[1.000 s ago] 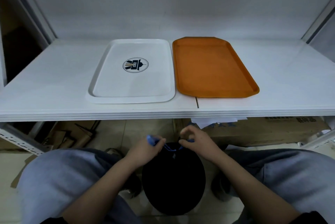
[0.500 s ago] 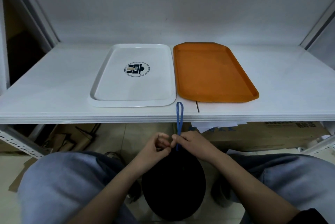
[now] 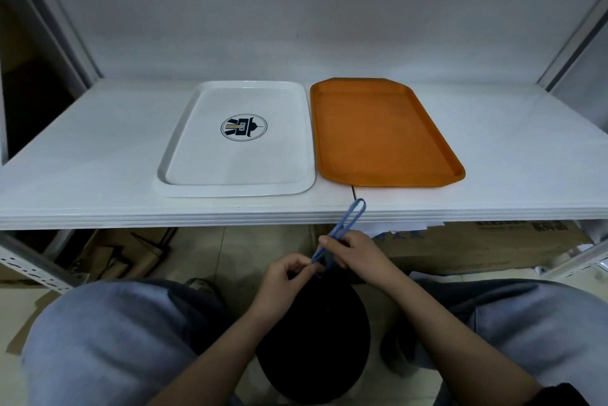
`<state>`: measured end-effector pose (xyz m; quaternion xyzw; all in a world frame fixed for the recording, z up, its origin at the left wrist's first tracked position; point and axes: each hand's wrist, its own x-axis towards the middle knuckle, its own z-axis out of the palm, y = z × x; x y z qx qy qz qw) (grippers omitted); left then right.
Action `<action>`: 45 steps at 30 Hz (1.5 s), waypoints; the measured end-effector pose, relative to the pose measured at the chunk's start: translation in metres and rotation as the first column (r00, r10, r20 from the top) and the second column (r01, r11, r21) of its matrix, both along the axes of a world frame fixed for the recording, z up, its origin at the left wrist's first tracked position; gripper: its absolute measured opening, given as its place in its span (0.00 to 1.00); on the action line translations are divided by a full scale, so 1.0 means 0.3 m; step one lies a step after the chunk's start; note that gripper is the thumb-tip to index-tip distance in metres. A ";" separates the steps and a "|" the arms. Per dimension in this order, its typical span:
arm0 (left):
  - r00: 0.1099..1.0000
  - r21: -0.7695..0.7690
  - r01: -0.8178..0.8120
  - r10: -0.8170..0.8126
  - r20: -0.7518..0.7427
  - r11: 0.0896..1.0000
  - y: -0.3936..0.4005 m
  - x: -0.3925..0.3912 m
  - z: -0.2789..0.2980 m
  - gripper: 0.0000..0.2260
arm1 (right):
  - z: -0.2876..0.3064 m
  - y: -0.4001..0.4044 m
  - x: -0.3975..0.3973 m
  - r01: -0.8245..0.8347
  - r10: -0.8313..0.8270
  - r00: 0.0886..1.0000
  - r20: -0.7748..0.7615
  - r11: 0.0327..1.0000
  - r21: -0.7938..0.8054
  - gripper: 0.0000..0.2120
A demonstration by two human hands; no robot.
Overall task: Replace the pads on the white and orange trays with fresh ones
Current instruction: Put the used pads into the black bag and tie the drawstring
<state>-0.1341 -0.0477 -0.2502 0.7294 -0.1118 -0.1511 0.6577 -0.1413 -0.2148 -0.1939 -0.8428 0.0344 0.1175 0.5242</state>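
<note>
Two hands meet over a round black bag [image 3: 312,340] that sits low between the person's knees. The right hand [image 3: 357,252] pinches a thin blue string loop [image 3: 345,224] that comes out of the top of the bag. The loop sticks up toward the front edge of the white shelf [image 3: 98,149]. The left hand [image 3: 286,277] has its fingers curled and pinches the bag's top where the string comes out. On the shelf, near the front edge, lie a flat white plastic tray with a round dark picture in the middle [image 3: 204,172] and a flat orange plastic tray [image 3: 385,129]. The trays lie just beside each other, the white one on the left. Brown cardboard boxes [image 3: 477,247] sit on the floor under the shelf.
</note>
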 end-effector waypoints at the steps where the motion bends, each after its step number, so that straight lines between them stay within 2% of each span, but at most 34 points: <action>1: 0.999 -0.027 0.005 -0.006 -0.035 1.000 0.001 -0.001 0.000 0.10 | -0.001 -0.011 -0.001 0.005 -0.005 1.000 -0.009 1.000 0.023 0.21; 3: 0.994 -0.058 0.017 -0.023 -0.104 0.998 0.001 -0.002 0.000 0.08 | -0.005 -0.030 -0.003 0.021 -0.020 0.999 -0.034 0.999 0.036 0.21; 6: 0.986 -0.078 0.015 -0.028 -0.163 0.997 -0.001 0.002 0.003 0.07 | -0.016 -0.051 -0.002 0.058 -0.047 0.991 -0.129 0.995 0.082 0.33; 10: 0.978 -0.144 0.011 -0.041 -0.206 0.990 -0.010 0.009 0.015 0.07 | -0.022 -0.062 -0.001 0.034 -0.018 0.984 -0.176 0.996 0.087 0.34; 12: 0.979 -0.122 0.028 -0.052 -0.197 0.992 -0.018 0.014 0.018 0.08 | -0.015 -0.065 -0.003 0.009 -0.001 0.982 -0.190 0.999 0.044 0.35; 14: 0.987 -0.076 0.031 -0.043 -0.157 0.997 -0.029 0.025 0.015 0.08 | -0.011 -0.075 -0.002 -0.085 0.060 0.985 -0.162 0.985 -0.151 0.35; 16: 0.993 -0.022 0.026 -0.029 -0.116 0.999 -0.041 0.037 0.015 0.09 | -0.002 -0.079 -0.001 -0.259 0.226 0.966 -0.127 0.845 -0.467 0.27; 17: 0.995 0.019 0.034 -0.032 -0.090 0.999 -0.045 0.041 0.017 0.09 | 0.004 -0.074 -0.001 -0.311 0.295 0.948 -0.122 0.763 -0.567 0.21; 19: 0.997 0.111 0.067 -0.063 -0.033 0.992 -0.050 0.046 0.019 0.11 | 0.022 -0.059 -0.003 -0.356 0.356 0.926 -0.129 0.707 -0.611 0.17; 20: 0.996 0.152 0.090 -0.089 -0.013 0.984 -0.051 0.048 0.020 0.12 | 0.025 -0.055 -0.002 -0.364 0.358 0.924 -0.134 0.718 -0.593 0.17; 25: 0.978 0.324 0.176 -0.203 0.053 0.930 -0.031 0.053 0.032 0.13 | 0.035 -0.033 0.005 -0.278 0.266 0.960 -0.084 0.903 -0.326 0.19; 28: 0.951 0.365 0.266 -0.304 0.051 0.892 -0.016 0.053 0.045 0.15 | 0.054 -0.005 0.005 -0.222 0.213 0.975 -0.065 0.952 -0.212 0.19; 30: 0.929 0.404 0.311 -0.365 0.062 0.861 -0.007 0.052 0.046 0.12 | 0.067 0.014 0.008 -0.189 0.181 0.981 -0.075 0.974 -0.123 0.19; 36: 0.916 0.465 0.260 -0.368 0.157 0.846 0.001 0.031 0.055 0.07 | 0.065 0.049 0.024 -0.075 0.087 0.992 -0.094 0.990 0.123 0.18; 38: 0.934 0.440 0.242 -0.331 0.137 0.865 -0.003 0.027 0.059 0.08 | 0.059 0.058 0.028 -0.053 0.071 0.993 -0.096 0.983 0.175 0.17; 42: 0.965 0.230 0.261 -0.262 -0.025 0.938 -0.012 0.028 0.073 0.12 | 0.038 0.068 0.033 0.039 -0.014 0.996 -0.086 0.956 0.292 0.10; 44: 0.968 0.172 0.246 -0.234 -0.085 0.954 -0.016 0.029 0.078 0.13 | 0.009 0.066 0.017 0.041 -0.021 0.996 -0.092 0.974 0.222 0.11; 45: 0.970 0.147 0.229 -0.215 -0.110 0.962 -0.018 0.031 0.078 0.13 | -0.005 0.061 0.004 0.012 -0.005 0.998 -0.068 0.996 0.091 0.15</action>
